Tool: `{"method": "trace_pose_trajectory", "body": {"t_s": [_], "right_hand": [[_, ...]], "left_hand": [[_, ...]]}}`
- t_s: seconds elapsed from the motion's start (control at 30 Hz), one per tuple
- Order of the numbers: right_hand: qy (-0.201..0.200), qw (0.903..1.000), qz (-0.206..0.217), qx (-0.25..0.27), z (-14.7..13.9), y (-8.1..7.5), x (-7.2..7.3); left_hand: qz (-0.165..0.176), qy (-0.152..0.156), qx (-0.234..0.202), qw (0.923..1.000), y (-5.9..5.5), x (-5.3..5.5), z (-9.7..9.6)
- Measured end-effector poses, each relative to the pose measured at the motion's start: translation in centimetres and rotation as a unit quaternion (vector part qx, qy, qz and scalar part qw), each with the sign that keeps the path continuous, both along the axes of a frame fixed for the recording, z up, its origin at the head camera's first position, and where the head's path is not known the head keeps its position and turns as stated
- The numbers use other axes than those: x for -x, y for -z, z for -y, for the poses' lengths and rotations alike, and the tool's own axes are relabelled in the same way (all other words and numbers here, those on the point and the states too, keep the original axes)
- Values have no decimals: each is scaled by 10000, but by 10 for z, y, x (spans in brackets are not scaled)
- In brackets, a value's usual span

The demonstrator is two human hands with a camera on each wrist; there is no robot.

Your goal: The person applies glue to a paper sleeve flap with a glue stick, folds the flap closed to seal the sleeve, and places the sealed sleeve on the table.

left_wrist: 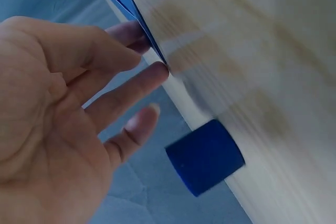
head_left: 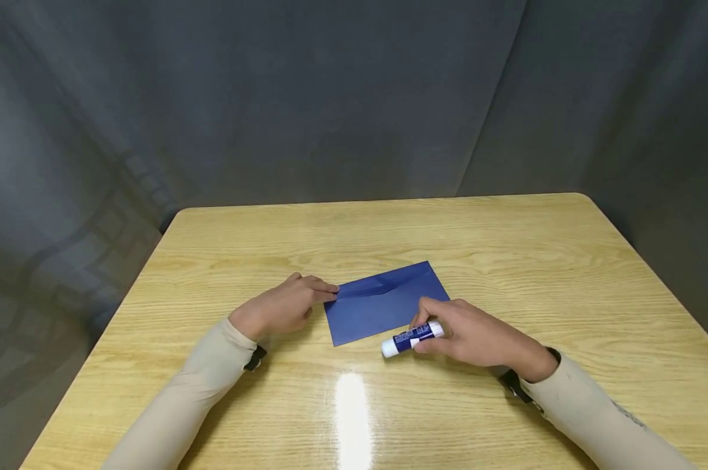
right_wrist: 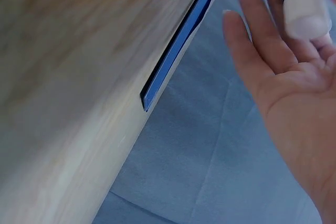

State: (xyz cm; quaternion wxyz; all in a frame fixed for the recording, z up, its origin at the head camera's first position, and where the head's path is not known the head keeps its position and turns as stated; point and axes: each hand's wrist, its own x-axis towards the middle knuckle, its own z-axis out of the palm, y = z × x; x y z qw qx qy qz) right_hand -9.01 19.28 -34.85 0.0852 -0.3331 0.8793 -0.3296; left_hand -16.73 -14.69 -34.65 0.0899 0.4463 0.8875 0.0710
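Note:
A dark blue envelope (head_left: 368, 318) lies slanted on the table, its flap along the far side and slightly lifted in the left wrist view. My left hand (head_left: 283, 303) rests its extended fingertips on the envelope's left end. Between thumb and fingers, my right hand (head_left: 477, 334) pinches a white and dark blue glue stick (head_left: 414, 339), held sideways just above the envelope's near right edge. One white end of the glue stick (right_wrist: 307, 17) shows in the right wrist view. Near the left hand stands a small blue, round-sided object (left_wrist: 206, 157), hidden in the head view.
The light wood table (head_left: 507, 241) has rounded far corners. Grey curtains (head_left: 330, 98) hang behind it and at both sides. Bright glare lies on the tabletop between the two forearms.

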Motion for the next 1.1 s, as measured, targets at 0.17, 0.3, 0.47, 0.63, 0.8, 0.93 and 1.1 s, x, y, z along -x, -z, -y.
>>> {"method": "trace_pose_trajectory", "body": {"t_s": [0.17,0.3,0.47,0.63,0.8,0.93,1.1], "right_hand": [[212,9996,-133,136,2,0,0],[411,9987,-306,-32,4,0,0],[721,9957,-424,-410,7,-2,0],[699,9932,-461,-809,6,-2,-1],[529,9851,-1086,-1221,7,3,-3],[399,9788,-1265,-1560,9,5,-6],[148,9803,-1091,-1639,8,5,-7]], "left_hand": [[-170,11,119,9998,-1,-2,2],[-77,-55,189,9998,-2,1,6],[198,-267,309,9990,-5,7,12],[207,-214,305,9991,-5,12,14],[201,-205,205,9994,-4,13,16],[26,-237,232,9994,-3,14,15],[-422,-188,464,9979,-1,12,9]]}}
